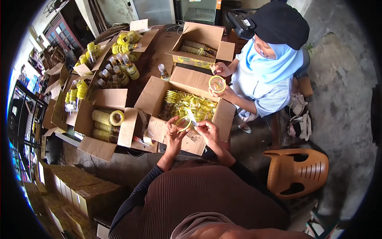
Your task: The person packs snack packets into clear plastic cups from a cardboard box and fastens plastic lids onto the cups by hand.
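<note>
My left hand (175, 134) pinches a yellow ring (183, 124) by its left side, above the near edge of an open cardboard box. My right hand (208, 132) grips a small white strip (191, 117), its upper end standing clear of the fingers beside the ring. Whether the strip touches the ring I cannot tell. Many small yellow packets (195, 102) fill the box (192, 83) below, with a stack of yellow rings (171, 96) along its left side.
Across the box a co-worker (260, 75) holds a yellow-rimmed clear round piece (217, 84). Another box (107, 97) at left holds stacked yellow rolls (104, 117). Clear jars (119, 71) and a box of rolls (199, 36) stand farther back. An orange plastic chair (297, 171) is at right.
</note>
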`<state>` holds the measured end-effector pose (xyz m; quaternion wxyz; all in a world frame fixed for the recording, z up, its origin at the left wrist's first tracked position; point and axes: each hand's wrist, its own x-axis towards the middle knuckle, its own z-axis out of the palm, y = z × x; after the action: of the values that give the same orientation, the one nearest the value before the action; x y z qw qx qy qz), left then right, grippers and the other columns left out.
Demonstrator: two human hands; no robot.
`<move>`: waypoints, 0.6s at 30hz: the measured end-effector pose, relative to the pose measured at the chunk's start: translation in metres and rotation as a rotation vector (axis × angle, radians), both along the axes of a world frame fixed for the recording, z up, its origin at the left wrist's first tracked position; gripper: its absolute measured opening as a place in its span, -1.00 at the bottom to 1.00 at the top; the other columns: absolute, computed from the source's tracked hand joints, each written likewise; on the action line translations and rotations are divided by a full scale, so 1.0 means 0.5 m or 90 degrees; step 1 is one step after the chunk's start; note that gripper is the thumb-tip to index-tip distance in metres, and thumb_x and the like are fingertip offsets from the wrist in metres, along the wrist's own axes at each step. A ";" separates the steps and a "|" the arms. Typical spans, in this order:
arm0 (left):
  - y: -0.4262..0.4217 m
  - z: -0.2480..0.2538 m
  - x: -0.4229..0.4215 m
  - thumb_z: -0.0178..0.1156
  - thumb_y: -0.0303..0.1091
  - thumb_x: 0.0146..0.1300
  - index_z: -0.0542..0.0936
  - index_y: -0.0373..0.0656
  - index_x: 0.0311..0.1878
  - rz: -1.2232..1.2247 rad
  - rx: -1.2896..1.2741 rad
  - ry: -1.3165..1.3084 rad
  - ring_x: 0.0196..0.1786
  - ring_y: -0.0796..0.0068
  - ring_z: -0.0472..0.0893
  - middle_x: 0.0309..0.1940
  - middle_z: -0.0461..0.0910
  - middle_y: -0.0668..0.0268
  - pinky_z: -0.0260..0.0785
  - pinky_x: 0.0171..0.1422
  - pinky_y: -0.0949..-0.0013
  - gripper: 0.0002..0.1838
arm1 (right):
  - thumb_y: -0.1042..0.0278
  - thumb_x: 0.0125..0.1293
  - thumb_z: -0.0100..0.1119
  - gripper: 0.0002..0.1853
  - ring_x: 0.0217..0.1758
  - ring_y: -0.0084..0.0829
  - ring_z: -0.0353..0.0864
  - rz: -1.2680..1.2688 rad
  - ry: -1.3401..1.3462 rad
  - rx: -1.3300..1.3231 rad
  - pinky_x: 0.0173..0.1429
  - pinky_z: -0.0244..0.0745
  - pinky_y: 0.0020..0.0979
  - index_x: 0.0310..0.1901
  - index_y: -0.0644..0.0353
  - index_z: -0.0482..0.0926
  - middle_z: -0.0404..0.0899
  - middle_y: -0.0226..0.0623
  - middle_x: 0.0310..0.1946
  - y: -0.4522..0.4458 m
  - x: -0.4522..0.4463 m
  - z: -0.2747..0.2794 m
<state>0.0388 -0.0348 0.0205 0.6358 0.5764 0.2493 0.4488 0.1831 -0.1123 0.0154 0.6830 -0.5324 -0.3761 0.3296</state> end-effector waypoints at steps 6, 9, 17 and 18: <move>-0.025 -0.004 0.011 0.37 -0.66 0.02 0.38 -0.25 0.12 0.020 0.006 -0.040 0.37 0.22 0.33 0.35 0.09 0.17 0.36 0.36 0.22 -0.43 | 0.55 0.21 0.32 -0.86 -0.36 -0.72 0.48 0.076 0.118 -0.025 -0.27 0.43 -0.64 -0.22 0.31 0.56 0.58 -0.42 -0.37 -0.032 0.042 -0.016; -0.029 -0.003 0.008 0.44 -0.59 -0.05 0.36 -0.27 0.20 0.033 -0.029 -0.051 0.37 0.21 0.31 0.39 0.06 0.11 0.29 0.39 0.23 -0.30 | 0.52 0.22 0.32 -0.82 -0.36 -0.69 0.50 0.069 0.089 -0.050 -0.26 0.44 -0.62 -0.17 0.30 0.55 0.57 -0.43 -0.38 -0.047 0.057 -0.026; -0.015 0.003 -0.004 0.48 -0.41 -0.10 0.49 -0.27 0.10 0.058 0.179 0.109 0.33 0.21 0.37 0.25 0.33 0.03 0.26 0.35 0.23 -0.37 | 0.52 0.23 0.29 -0.89 -0.40 -0.60 0.54 -0.032 -0.209 -0.063 -0.33 0.45 -0.55 -0.24 0.31 0.57 0.56 -0.34 -0.38 -0.055 0.058 0.019; -0.012 -0.002 -0.017 0.48 -0.43 -0.09 0.45 -0.28 0.12 0.043 0.193 0.186 0.28 0.17 0.41 0.18 0.40 0.04 0.29 0.31 0.19 -0.35 | 0.53 0.23 0.28 -0.89 -0.41 -0.55 0.56 -0.057 -0.280 -0.057 -0.33 0.47 -0.53 -0.24 0.31 0.58 0.56 -0.30 -0.38 -0.054 0.052 0.037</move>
<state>0.0302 -0.0406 0.0192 0.4835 0.7155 0.2877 0.4142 0.2089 -0.1391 0.0337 0.5743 -0.6372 -0.4770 0.1913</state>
